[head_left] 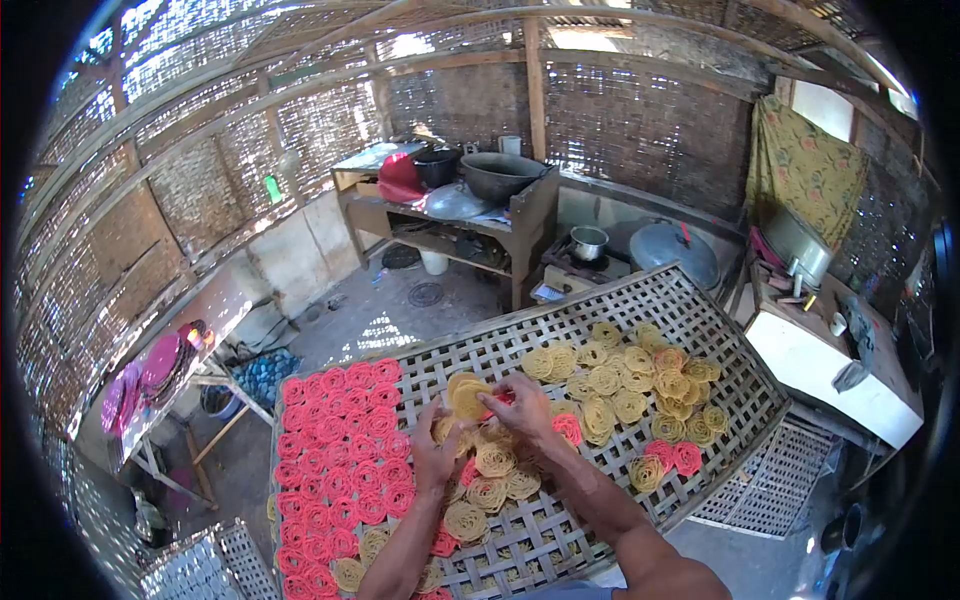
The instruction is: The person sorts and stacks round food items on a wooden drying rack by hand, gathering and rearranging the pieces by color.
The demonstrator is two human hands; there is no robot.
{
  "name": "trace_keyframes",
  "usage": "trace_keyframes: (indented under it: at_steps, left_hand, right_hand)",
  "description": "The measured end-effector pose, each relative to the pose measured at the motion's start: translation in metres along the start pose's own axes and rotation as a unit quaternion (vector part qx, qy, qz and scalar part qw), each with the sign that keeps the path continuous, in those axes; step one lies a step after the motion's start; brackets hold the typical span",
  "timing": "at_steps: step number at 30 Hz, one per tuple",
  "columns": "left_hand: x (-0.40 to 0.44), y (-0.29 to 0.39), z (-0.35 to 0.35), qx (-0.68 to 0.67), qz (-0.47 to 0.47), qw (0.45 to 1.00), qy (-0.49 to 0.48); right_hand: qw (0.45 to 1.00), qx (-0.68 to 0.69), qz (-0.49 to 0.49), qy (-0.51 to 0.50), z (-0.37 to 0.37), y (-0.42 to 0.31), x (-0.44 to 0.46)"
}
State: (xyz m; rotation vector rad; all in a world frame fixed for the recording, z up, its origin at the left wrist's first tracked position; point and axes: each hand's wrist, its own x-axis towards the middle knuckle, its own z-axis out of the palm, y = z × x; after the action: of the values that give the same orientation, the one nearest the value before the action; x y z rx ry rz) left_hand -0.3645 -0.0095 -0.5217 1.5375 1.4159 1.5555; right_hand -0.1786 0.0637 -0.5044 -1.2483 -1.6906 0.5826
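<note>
Above the middle of a woven bamboo rack, my left hand (436,448) is closed around a few yellow coiled crackers (466,396), made of thin noodle-like strands. My right hand (524,408) pinches a red coiled cracker (502,397) right beside them, partly hidden by its fingers. Below my hands lies a loose pile of yellow coiled rounds (488,493) with some red ones among it. Red rounds (340,455) sit in close rows on the rack's left side. More yellow rounds (605,379) are spread in overlapping groups to the right.
The bamboo rack (560,530) spans the space before me. Behind it stand a wooden shelf (530,225) with a dark basin (500,175), a stove with a small pot (588,242), and a large lid (675,255). A white cabinet (820,370) is at right.
</note>
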Motion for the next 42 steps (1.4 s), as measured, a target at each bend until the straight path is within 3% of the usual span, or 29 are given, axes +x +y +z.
trace_keyframes:
  at_steps: [4,7,8,10,11,13,15,18,20,21,25,26,29,32,35,37,39,42]
  left_hand:
    - [-0.014,0.008,-0.012,0.219,0.135,0.958,-0.127]
    - [-0.04,0.024,-0.015,0.352,0.093,0.894,-0.262]
    - [-0.049,0.032,-0.013,0.382,0.1,0.876,-0.278]
    - [-0.061,0.041,-0.007,0.441,0.12,0.835,-0.305]
    - [-0.062,0.034,-0.003,0.427,0.12,0.844,-0.301]
    - [-0.053,0.014,0.0,0.394,0.122,0.861,-0.299]
    - [-0.046,0.018,0.005,0.281,0.097,0.918,-0.261]
    - [-0.029,-0.008,0.009,0.209,0.069,0.947,-0.234]
    - [-0.026,-0.014,0.022,0.168,0.13,0.967,-0.138]
    - [-0.024,-0.004,0.03,0.146,0.157,0.973,-0.087]
    - [-0.021,0.022,0.032,0.102,0.165,0.98,-0.049]
    - [-0.013,0.01,0.021,0.124,0.169,0.973,-0.099]
    - [-0.014,0.016,0.012,0.004,0.117,0.99,-0.08]
    - [-0.035,0.001,-0.01,0.003,0.104,0.984,-0.148]
    - [-0.064,0.007,-0.038,0.196,0.189,0.932,-0.239]
    - [-0.081,0.009,-0.055,0.274,0.224,0.896,-0.27]
    - [-0.09,0.021,-0.058,0.274,0.187,0.901,-0.28]
    - [-0.092,0.063,-0.041,0.029,-0.056,0.96,-0.273]
  right_hand:
    - [0.993,-0.109,-0.037,0.042,-0.054,0.013,0.013]
    - [0.932,-0.357,0.05,0.033,-0.096,0.044,0.0]
    - [0.916,-0.368,0.14,-0.077,-0.113,0.052,-0.003]
    - [0.886,-0.43,0.124,-0.124,-0.119,0.059,-0.023]
    - [0.868,-0.459,0.122,-0.144,-0.116,0.062,-0.035]
    - [0.903,-0.383,0.128,-0.145,-0.107,0.07,-0.048]
    - [0.91,-0.378,0.122,-0.121,-0.1,0.049,-0.056]
    - [0.936,-0.344,0.051,-0.052,-0.093,0.052,-0.055]
    - [0.955,-0.292,0.038,-0.022,-0.077,0.068,-0.054]
    - [0.964,-0.263,0.024,-0.014,-0.072,0.067,-0.056]
    - [0.991,-0.123,-0.03,0.031,-0.055,0.052,-0.057]
    - [0.994,-0.084,-0.043,0.048,-0.053,0.048,-0.054]
    - [0.989,-0.076,-0.118,0.035,-0.052,0.039,-0.05]
    - [0.967,-0.199,-0.115,-0.108,-0.051,0.015,-0.07]
    - [0.917,-0.27,-0.127,-0.266,-0.041,0.01,-0.085]
    - [0.921,-0.245,-0.126,-0.274,-0.026,0.018,-0.079]
    - [0.915,-0.234,-0.102,-0.314,-0.016,0.013,-0.072]
    - [0.908,-0.257,-0.111,-0.313,-0.012,0.003,-0.067]
